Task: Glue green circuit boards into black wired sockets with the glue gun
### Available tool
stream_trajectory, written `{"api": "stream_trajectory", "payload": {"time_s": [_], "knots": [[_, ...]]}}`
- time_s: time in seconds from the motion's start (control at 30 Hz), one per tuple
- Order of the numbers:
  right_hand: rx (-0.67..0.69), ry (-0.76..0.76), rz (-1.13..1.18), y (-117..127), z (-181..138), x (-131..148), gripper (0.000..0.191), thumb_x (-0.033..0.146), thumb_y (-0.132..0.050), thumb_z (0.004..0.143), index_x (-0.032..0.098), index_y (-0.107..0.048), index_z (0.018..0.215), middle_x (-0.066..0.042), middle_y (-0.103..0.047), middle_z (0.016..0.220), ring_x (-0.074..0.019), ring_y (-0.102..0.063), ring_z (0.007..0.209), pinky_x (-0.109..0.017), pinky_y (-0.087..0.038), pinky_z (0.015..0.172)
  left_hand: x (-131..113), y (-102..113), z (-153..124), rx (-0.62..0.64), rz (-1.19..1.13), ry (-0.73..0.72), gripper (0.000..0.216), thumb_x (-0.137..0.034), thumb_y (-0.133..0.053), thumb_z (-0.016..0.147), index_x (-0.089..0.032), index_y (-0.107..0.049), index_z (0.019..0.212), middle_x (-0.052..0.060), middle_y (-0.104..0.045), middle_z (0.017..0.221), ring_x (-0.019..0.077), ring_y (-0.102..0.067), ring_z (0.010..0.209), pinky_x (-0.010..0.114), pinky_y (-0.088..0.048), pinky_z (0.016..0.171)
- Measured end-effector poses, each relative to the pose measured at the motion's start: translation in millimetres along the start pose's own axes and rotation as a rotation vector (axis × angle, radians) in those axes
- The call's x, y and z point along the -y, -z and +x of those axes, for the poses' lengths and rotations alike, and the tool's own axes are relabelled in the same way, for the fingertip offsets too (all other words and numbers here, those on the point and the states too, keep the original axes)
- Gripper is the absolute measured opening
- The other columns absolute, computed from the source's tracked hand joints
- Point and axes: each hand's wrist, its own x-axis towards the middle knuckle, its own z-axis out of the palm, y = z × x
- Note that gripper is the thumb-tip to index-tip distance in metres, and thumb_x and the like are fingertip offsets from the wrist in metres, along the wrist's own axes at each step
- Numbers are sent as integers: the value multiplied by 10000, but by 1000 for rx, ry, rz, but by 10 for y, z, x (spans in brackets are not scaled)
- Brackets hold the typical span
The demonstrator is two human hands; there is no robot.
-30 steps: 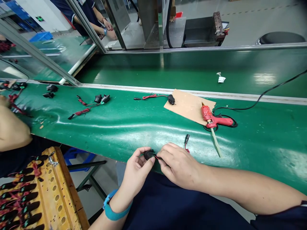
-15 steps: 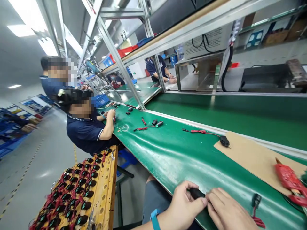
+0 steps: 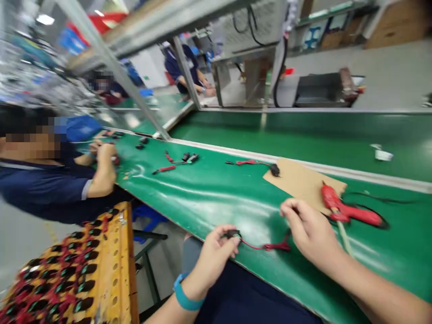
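My left hand, wearing a teal wristband, pinches a small black plug-like part at the near edge of the green bench. From this part a red wire runs right to a bundled loop. The wire's dark far end rises to my right hand, whose fingers are closed on it above the bench; the fingertips partly hide it. A red glue gun lies beyond my right hand, partly on a brown cardboard sheet.
A black part with red wire rests at the cardboard's left edge. Further left lie several similar parts. A yellow rack filled with wired black parts stands at lower left. A co-worker sits at the left; a metal frame post rises behind.
The view has swung right. My hands have moved apart, with the red wire now strung between them. The wired part that lay by my right hand no longer shows on the bench.
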Motion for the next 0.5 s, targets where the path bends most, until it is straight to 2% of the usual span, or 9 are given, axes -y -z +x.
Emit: {"api": "stream_trajectory", "payload": {"time_s": [0.13,0.27,0.37,0.5], "knots": [[42,-47,34,-29,50,23,243,261,-420,1062,206,-572,881,-12,-614,770,-154,-574,693,-287,-443,689,-27,96,50,39,3,27,436,-369,-760,855,-147,-623,1205,4,-666,751,110,-578,634,248,-466,640],[215,34,63,-150,-22,71,202,218,-459,1043,191,-594,895,-24,-624,802,-170,-582,763,-307,-446,737,-60,100,30,43,-8,49,420,-363,-763,861,-159,-628,1202,5,-655,828,106,-580,663,248,-467,647],[335,82,94,-235,-100,117,138,175,-494,1011,179,-620,953,-45,-640,866,-184,-590,819,-319,-465,764,-72,75,27,44,26,48,418,-372,-756,868,-157,-622,1201,2,-652,808,108,-571,658,252,-467,646],[379,155,66,-330,-181,200,128,152,-512,980,165,-638,994,-69,-642,898,-207,-594,848,-348,-483,792,-113,32,50,54,87,33,439,-399,-764,863,-154,-613,1196,-4,-659,736,111,-554,621,252,-465,631]]}}
